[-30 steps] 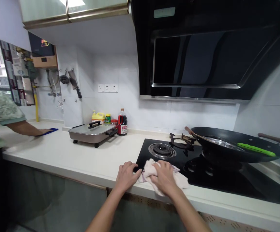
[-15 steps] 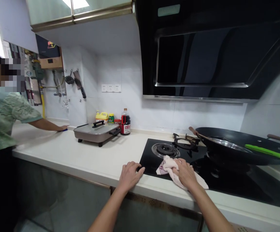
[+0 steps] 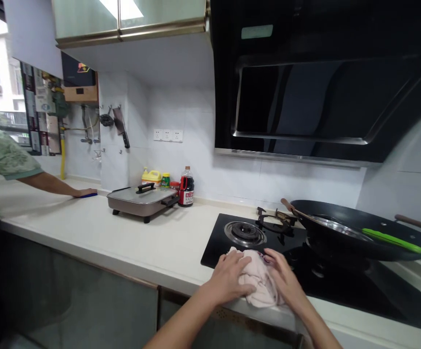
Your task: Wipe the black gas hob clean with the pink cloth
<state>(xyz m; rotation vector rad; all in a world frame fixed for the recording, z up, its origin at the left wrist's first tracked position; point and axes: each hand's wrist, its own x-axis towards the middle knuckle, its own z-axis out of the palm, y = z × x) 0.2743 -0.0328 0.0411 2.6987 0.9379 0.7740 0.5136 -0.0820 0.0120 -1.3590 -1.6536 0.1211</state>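
A pale pink cloth lies bunched at the front edge of the black gas hob, partly over the white counter edge. My left hand grips its left side, with thumb and fingers bent around the folds. On the cloth's right side is my right hand, its fingers curled over it and some fingertips hidden. Just behind the cloth sits the left burner, its pot support off. That black pot support rests at the back of the hob.
A black wok with a green-handled tool covers the right burner. Left along the counter stand a lidded electric pan and a soy sauce bottle. Farther left, another person's hand presses a blue pad. The range hood hangs overhead.
My left hand has moved right from the counter edge onto the cloth. The cloth is now bunched between both hands. The other person's hand has slid left in view with the blue pad.
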